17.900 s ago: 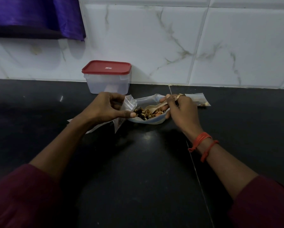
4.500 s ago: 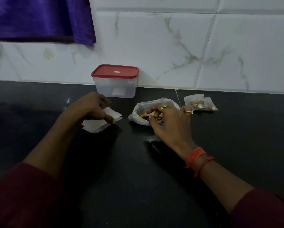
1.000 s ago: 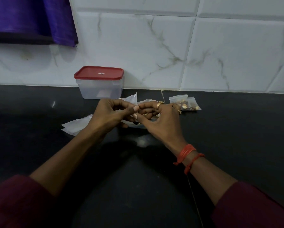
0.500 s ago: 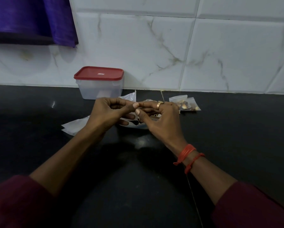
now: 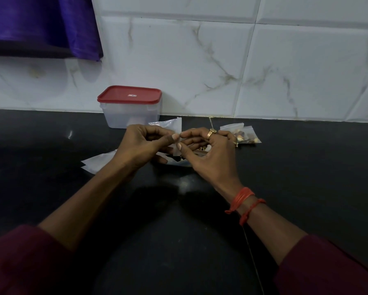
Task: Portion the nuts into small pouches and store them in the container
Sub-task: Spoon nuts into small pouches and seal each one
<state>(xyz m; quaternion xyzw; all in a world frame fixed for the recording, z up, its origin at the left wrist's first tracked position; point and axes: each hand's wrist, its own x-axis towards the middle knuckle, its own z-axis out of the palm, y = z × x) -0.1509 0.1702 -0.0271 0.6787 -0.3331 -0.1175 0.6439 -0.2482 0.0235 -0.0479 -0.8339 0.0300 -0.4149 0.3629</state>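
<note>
A small clear pouch (image 5: 174, 126) stands upright between my hands over the black counter. My left hand (image 5: 140, 145) pinches its left edge with thumb and forefinger. My right hand (image 5: 208, 154) pinches its right edge the same way. Below and behind my hands lies the open bag of mixed nuts (image 5: 185, 162), mostly hidden. A stack of empty pouches (image 5: 97, 163) lies flat under my left wrist. Two filled pouches (image 5: 244, 135) lie to the right near the wall. The clear container with a red lid (image 5: 129, 107) stands shut against the wall.
White marble tiles (image 5: 221, 60) form the wall behind the black counter (image 5: 178, 209). A purple cloth (image 5: 40, 24) hangs at the upper left. A thin seam (image 5: 253, 258) runs across the counter toward me.
Both hands have stayed together at the pouch and have worked its top edge between the fingertips. The pouch stands a little higher between them than a second ago.
</note>
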